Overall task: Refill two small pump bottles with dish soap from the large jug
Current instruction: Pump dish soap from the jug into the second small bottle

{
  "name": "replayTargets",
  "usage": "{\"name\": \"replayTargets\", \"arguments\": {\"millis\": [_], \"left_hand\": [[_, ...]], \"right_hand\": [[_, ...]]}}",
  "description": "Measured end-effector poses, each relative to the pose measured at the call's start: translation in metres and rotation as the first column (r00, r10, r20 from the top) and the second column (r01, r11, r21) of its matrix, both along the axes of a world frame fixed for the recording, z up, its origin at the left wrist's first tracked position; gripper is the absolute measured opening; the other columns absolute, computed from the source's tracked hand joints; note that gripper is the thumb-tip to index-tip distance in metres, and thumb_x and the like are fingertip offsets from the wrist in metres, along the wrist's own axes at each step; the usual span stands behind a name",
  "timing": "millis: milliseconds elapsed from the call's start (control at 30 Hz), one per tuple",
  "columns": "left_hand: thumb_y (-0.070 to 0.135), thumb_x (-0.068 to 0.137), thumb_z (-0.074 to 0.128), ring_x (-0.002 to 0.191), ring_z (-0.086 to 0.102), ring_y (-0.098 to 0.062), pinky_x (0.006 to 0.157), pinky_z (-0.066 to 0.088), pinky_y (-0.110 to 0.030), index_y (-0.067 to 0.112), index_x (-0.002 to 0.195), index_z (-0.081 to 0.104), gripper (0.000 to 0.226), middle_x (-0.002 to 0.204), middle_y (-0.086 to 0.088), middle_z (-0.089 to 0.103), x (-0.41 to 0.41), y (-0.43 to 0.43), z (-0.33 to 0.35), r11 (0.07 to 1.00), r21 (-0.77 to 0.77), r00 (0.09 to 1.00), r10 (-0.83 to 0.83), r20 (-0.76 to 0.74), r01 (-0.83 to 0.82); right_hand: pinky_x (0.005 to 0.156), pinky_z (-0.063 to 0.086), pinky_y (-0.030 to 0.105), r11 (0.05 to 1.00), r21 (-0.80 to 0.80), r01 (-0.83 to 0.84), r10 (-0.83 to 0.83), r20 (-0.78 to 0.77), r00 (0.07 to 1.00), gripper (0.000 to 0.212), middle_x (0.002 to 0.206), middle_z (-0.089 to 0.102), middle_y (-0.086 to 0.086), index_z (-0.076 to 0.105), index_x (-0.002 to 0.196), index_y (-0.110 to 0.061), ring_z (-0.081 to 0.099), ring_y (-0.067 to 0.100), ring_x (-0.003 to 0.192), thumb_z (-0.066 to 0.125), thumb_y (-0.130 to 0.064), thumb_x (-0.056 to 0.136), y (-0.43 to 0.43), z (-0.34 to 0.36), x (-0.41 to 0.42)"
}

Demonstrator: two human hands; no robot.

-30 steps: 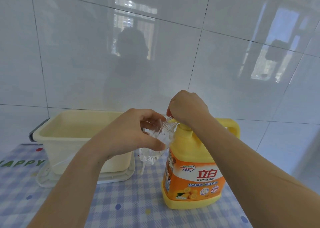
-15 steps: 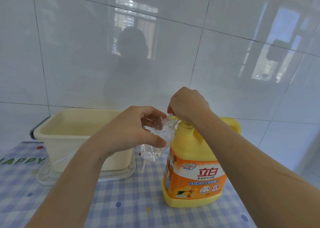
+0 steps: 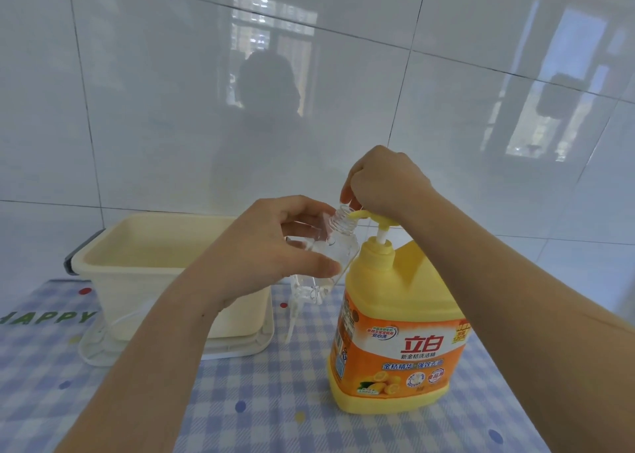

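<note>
Filling the first bottle, by the look of it.

- 9 o'clock of the jug: cream tub sitting on its lid. Not in play.
- left hand: grip closed round the small pump bottle at mid-body, thumb across the front, fingers behind. The bottle is off the table and tilted, with its open threaded neck pointing to 1 o'clock, right at the jug's spout. It looks near empty, but I can't tell the soap level.
- Handling: thin clear plastic, so light, dents if squeezed, and gets slick once soap is on it. A mid-body hold is right. Use light pressure and keep fingers off the neck.
- white tube-like piece hangs below the bottle at 6 o'clock. Maybe its dip tube, can't confirm.
- large jug: upright on the table at 4 o'clock of the bottle. Rigid and probably heavy. Better pumped in place than lifted.
- pump head: white stem showing, so the plunger sits raised. The spout tip is at the bottle mouth.
- right hand: grip curled down over the pump head from above, covering its top.
- Next move: press straight down, since an off-axis push could rock the jug toward 9 o'clock.
- Risk: the spout slips off the narrow mouth and soap runs down the bottle and fingers.
</note>
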State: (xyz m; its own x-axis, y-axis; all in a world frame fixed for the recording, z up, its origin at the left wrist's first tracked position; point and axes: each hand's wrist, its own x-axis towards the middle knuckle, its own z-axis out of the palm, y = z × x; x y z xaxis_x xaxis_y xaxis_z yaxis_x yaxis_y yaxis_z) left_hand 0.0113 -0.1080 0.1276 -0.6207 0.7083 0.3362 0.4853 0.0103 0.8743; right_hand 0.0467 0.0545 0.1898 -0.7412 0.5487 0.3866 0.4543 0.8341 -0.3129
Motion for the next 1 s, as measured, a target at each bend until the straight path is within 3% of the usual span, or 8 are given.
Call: {"name": "replayTargets", "arguments": {"millis": [200,400,1000], "left_hand": [[0.011,0.06,0.089,0.092,0.067,0.002,0.088,0.056,-0.024,0.035,0.101,0.068,0.052,0.097,0.014,0.072,0.0,0.005,-0.003,0.999,-0.036,1.0,0.013,-0.029,-0.014],[0.011,0.06,0.089,0.093,0.067,0.0,0.091,0.056,-0.029,0.031,0.106,0.069,0.054,0.097,0.013,0.072,-0.002,0.003,-0.005,0.993,-0.118,0.996,0.019,-0.085,-0.029],[0.011,0.06,0.089,0.088,0.069,-0.001,0.088,0.057,-0.029,0.032,0.102,0.069,0.051,0.096,0.012,0.074,0.001,0.001,-0.002,0.994,-0.109,0.999,-0.016,-0.028,0.013]], "right_hand": [[0.078,0.055,0.037,1.0,-0.007,0.01,-0.01,0.006,1.0,0.036,0.09,0.068,0.004,0.07,0.089,-0.016,0.063,0.025,0.084,0.039,-0.007,0.073,-0.002,-0.009,0.002],[0.068,0.045,0.031,1.0,-0.001,0.012,-0.012,0.034,0.999,0.034,0.098,0.065,0.005,0.069,0.096,-0.016,0.058,0.027,0.084,0.042,-0.008,0.078,-0.003,-0.022,0.001],[0.069,0.05,0.031,0.999,-0.047,0.01,-0.012,-0.028,1.0,0.036,0.093,0.067,0.003,0.07,0.093,-0.015,0.062,0.024,0.082,0.039,-0.008,0.077,-0.006,-0.011,0.011]]}}
